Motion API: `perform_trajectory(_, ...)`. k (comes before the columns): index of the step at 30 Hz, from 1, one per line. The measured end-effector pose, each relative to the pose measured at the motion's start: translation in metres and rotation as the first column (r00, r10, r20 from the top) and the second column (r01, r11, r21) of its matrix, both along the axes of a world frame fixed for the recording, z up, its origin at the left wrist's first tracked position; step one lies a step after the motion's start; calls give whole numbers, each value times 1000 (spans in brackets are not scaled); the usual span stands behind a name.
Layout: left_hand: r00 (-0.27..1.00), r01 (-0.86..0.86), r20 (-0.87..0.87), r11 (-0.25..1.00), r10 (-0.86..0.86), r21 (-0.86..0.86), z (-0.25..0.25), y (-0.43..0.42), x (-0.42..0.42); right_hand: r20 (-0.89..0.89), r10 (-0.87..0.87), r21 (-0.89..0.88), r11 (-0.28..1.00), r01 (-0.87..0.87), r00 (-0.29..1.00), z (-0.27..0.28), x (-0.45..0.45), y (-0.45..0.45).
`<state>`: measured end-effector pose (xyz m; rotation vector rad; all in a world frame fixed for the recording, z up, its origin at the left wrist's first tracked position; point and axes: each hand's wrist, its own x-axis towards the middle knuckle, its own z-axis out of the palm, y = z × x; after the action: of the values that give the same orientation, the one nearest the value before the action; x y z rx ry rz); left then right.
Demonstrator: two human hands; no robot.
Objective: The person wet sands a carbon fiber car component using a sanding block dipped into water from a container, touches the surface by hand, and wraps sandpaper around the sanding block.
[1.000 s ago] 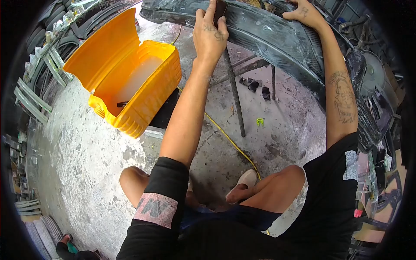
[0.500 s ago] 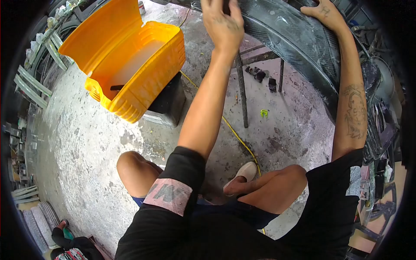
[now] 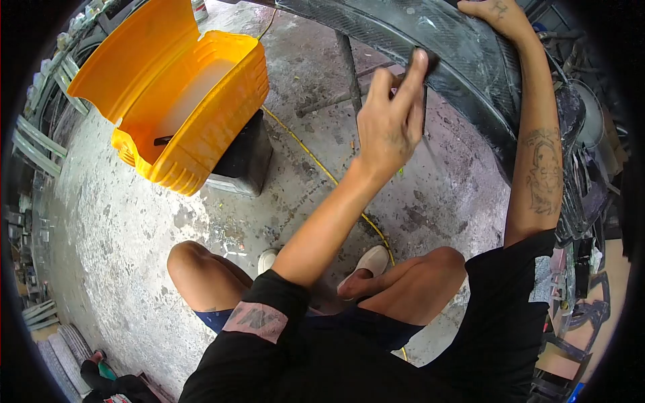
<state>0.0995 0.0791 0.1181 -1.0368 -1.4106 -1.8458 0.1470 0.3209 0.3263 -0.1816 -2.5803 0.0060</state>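
Observation:
A long dark panel with a carbon-fibre weave (image 3: 463, 50), marked with pale smears, stretches across the upper right. My left hand (image 3: 393, 127) is at its lower edge, fingers curled and the index finger pressed to the surface. Under that fingertip shows a small dark piece, too hidden to name. My right hand (image 3: 500, 19) rests at the panel's upper edge with the thumb stretched over it; its other fingers are cut off by the frame. Dark metal stand legs (image 3: 348, 67) show below the panel.
A cut-open yellow container (image 3: 222, 124) holding cloudy liquid stands on a black box (image 3: 243, 158) at the left. A yellow cable (image 3: 309, 156) runs over the stained floor. Tyres (image 3: 67, 349) and a seated person (image 3: 117, 386) are at lower left. Dark parts crowd the right.
My left hand has come down and right along the panel to its lower edge, its index finger now pressing there. My right hand stays at the upper edge. The view has shifted slightly.

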Motion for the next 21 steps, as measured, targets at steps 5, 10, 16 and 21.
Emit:
perform_trajectory(5, 983, -103, -148, 994, 108, 40, 39, 18, -47, 105, -116, -234, 962, 138, 988, 0, 8, -28)
perform_trajectory(10, 998, 61, 24, 997, -60, -43, -3, -1, 27, 31, -63, -72, 995, 65, 998, 3, 11, -45)
perform_trajectory(16, 995, -96, 14, 994, 97, -53, 62, 7, -29, 4, 16, -80, 997, -15, 1000, 0, 9, -41)
perform_trajectory(21, 997, 32, -72, 994, -40, -103, -4, -3, 25, 27, -94, -81, 992, 96, 995, 4, 5, -31)
